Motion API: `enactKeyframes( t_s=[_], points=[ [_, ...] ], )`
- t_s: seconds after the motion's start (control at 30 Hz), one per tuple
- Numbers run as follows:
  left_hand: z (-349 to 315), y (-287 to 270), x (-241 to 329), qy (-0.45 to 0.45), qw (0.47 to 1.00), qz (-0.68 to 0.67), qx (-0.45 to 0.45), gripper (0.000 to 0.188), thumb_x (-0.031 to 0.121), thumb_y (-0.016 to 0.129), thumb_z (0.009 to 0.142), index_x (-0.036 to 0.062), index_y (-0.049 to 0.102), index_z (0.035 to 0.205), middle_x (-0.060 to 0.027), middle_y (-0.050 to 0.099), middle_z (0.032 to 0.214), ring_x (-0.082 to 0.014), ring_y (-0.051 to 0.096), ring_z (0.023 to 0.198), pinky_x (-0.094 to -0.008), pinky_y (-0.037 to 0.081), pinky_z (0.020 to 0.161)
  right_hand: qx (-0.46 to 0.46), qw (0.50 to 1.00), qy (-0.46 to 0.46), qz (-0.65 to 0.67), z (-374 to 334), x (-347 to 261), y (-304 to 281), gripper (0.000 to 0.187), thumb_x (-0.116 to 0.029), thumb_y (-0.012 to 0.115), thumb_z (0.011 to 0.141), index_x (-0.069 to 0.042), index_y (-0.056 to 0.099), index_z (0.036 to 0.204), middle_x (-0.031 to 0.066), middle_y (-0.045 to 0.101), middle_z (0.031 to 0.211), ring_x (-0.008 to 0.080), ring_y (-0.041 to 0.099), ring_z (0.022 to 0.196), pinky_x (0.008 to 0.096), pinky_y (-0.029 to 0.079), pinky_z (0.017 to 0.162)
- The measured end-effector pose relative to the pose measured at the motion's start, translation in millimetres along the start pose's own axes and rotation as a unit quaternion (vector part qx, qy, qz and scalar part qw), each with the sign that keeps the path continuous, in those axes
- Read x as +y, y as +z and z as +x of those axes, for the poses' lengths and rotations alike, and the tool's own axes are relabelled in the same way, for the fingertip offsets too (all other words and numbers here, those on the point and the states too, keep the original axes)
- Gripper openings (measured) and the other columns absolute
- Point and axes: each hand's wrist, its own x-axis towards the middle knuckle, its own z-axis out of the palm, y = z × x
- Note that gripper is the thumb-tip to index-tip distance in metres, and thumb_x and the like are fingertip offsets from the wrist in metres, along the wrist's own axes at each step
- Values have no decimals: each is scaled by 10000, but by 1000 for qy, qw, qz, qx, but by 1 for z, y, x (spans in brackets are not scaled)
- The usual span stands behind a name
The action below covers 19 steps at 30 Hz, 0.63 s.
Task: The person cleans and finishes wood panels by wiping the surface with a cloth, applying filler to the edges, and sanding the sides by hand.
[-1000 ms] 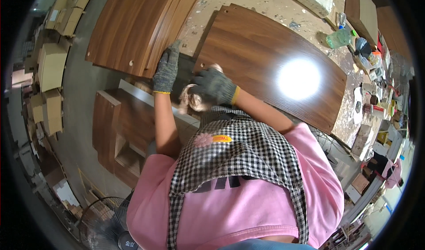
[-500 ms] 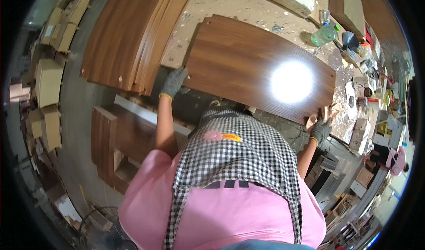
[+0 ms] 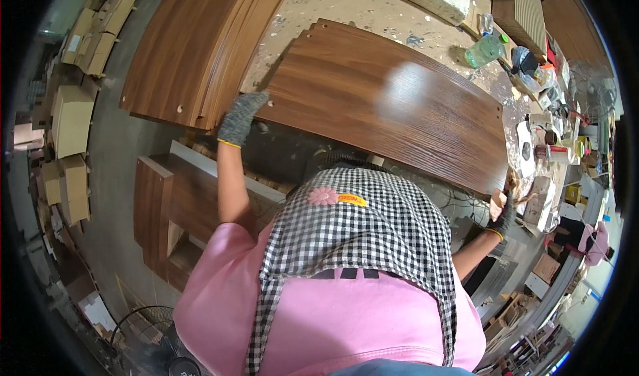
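A brown wood-grain board (image 3: 353, 83) with a curved far edge and small holes by its corners lies across the worktable in front of me. My left hand (image 3: 243, 118), in a grey knit glove, is closed on its near left corner. At the near right corner my right hand (image 3: 504, 213) grips the board's edge; its glove leaves the thumb and fingertips bare. The fingers' undersides are hidden at both corners. Left of the board rises a stack of similar brown boards (image 3: 180, 56), very near my left hand.
A green-capped clear bottle (image 3: 484, 51) and a white block (image 3: 436, 0) stand on the paint-spotted worktable (image 3: 299, 9). Cans and tools clutter the right side. Below left is a brown cabinet-like piece (image 3: 153, 209). Cardboard boxes (image 3: 72, 121) line the far left; another person (image 3: 592, 243) is at far right.
The board's left end has shifted left and its near right corner has come right and toward me, both hands moving with it. The bright glare on its surface has dimmed and shifted.
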Motion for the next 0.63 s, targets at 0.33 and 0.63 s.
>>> enactKeyframes(
  t_s=[0.33,0.63],
  points=[
    [58,-111,155,-213,865,-447,76,559,496,515,1038,-29,697,1095,-124,709,803,-178,626,551,-304,487,458,-57,932,-248,-257,62,-182,-55,531,-324,633,1022,24,569,1418,58,623,1329,164,564,1196,322,465,994],
    [155,-108,100,-145,936,-250,203,527,476,574,1030,-2,580,1252,-238,688,1006,-277,651,902,-437,506,796,-266,862,-259,-346,136,-239,1,720,-212,739,911,-26,413,1526,69,620,1297,169,593,1132,348,477,988]
  ],
)
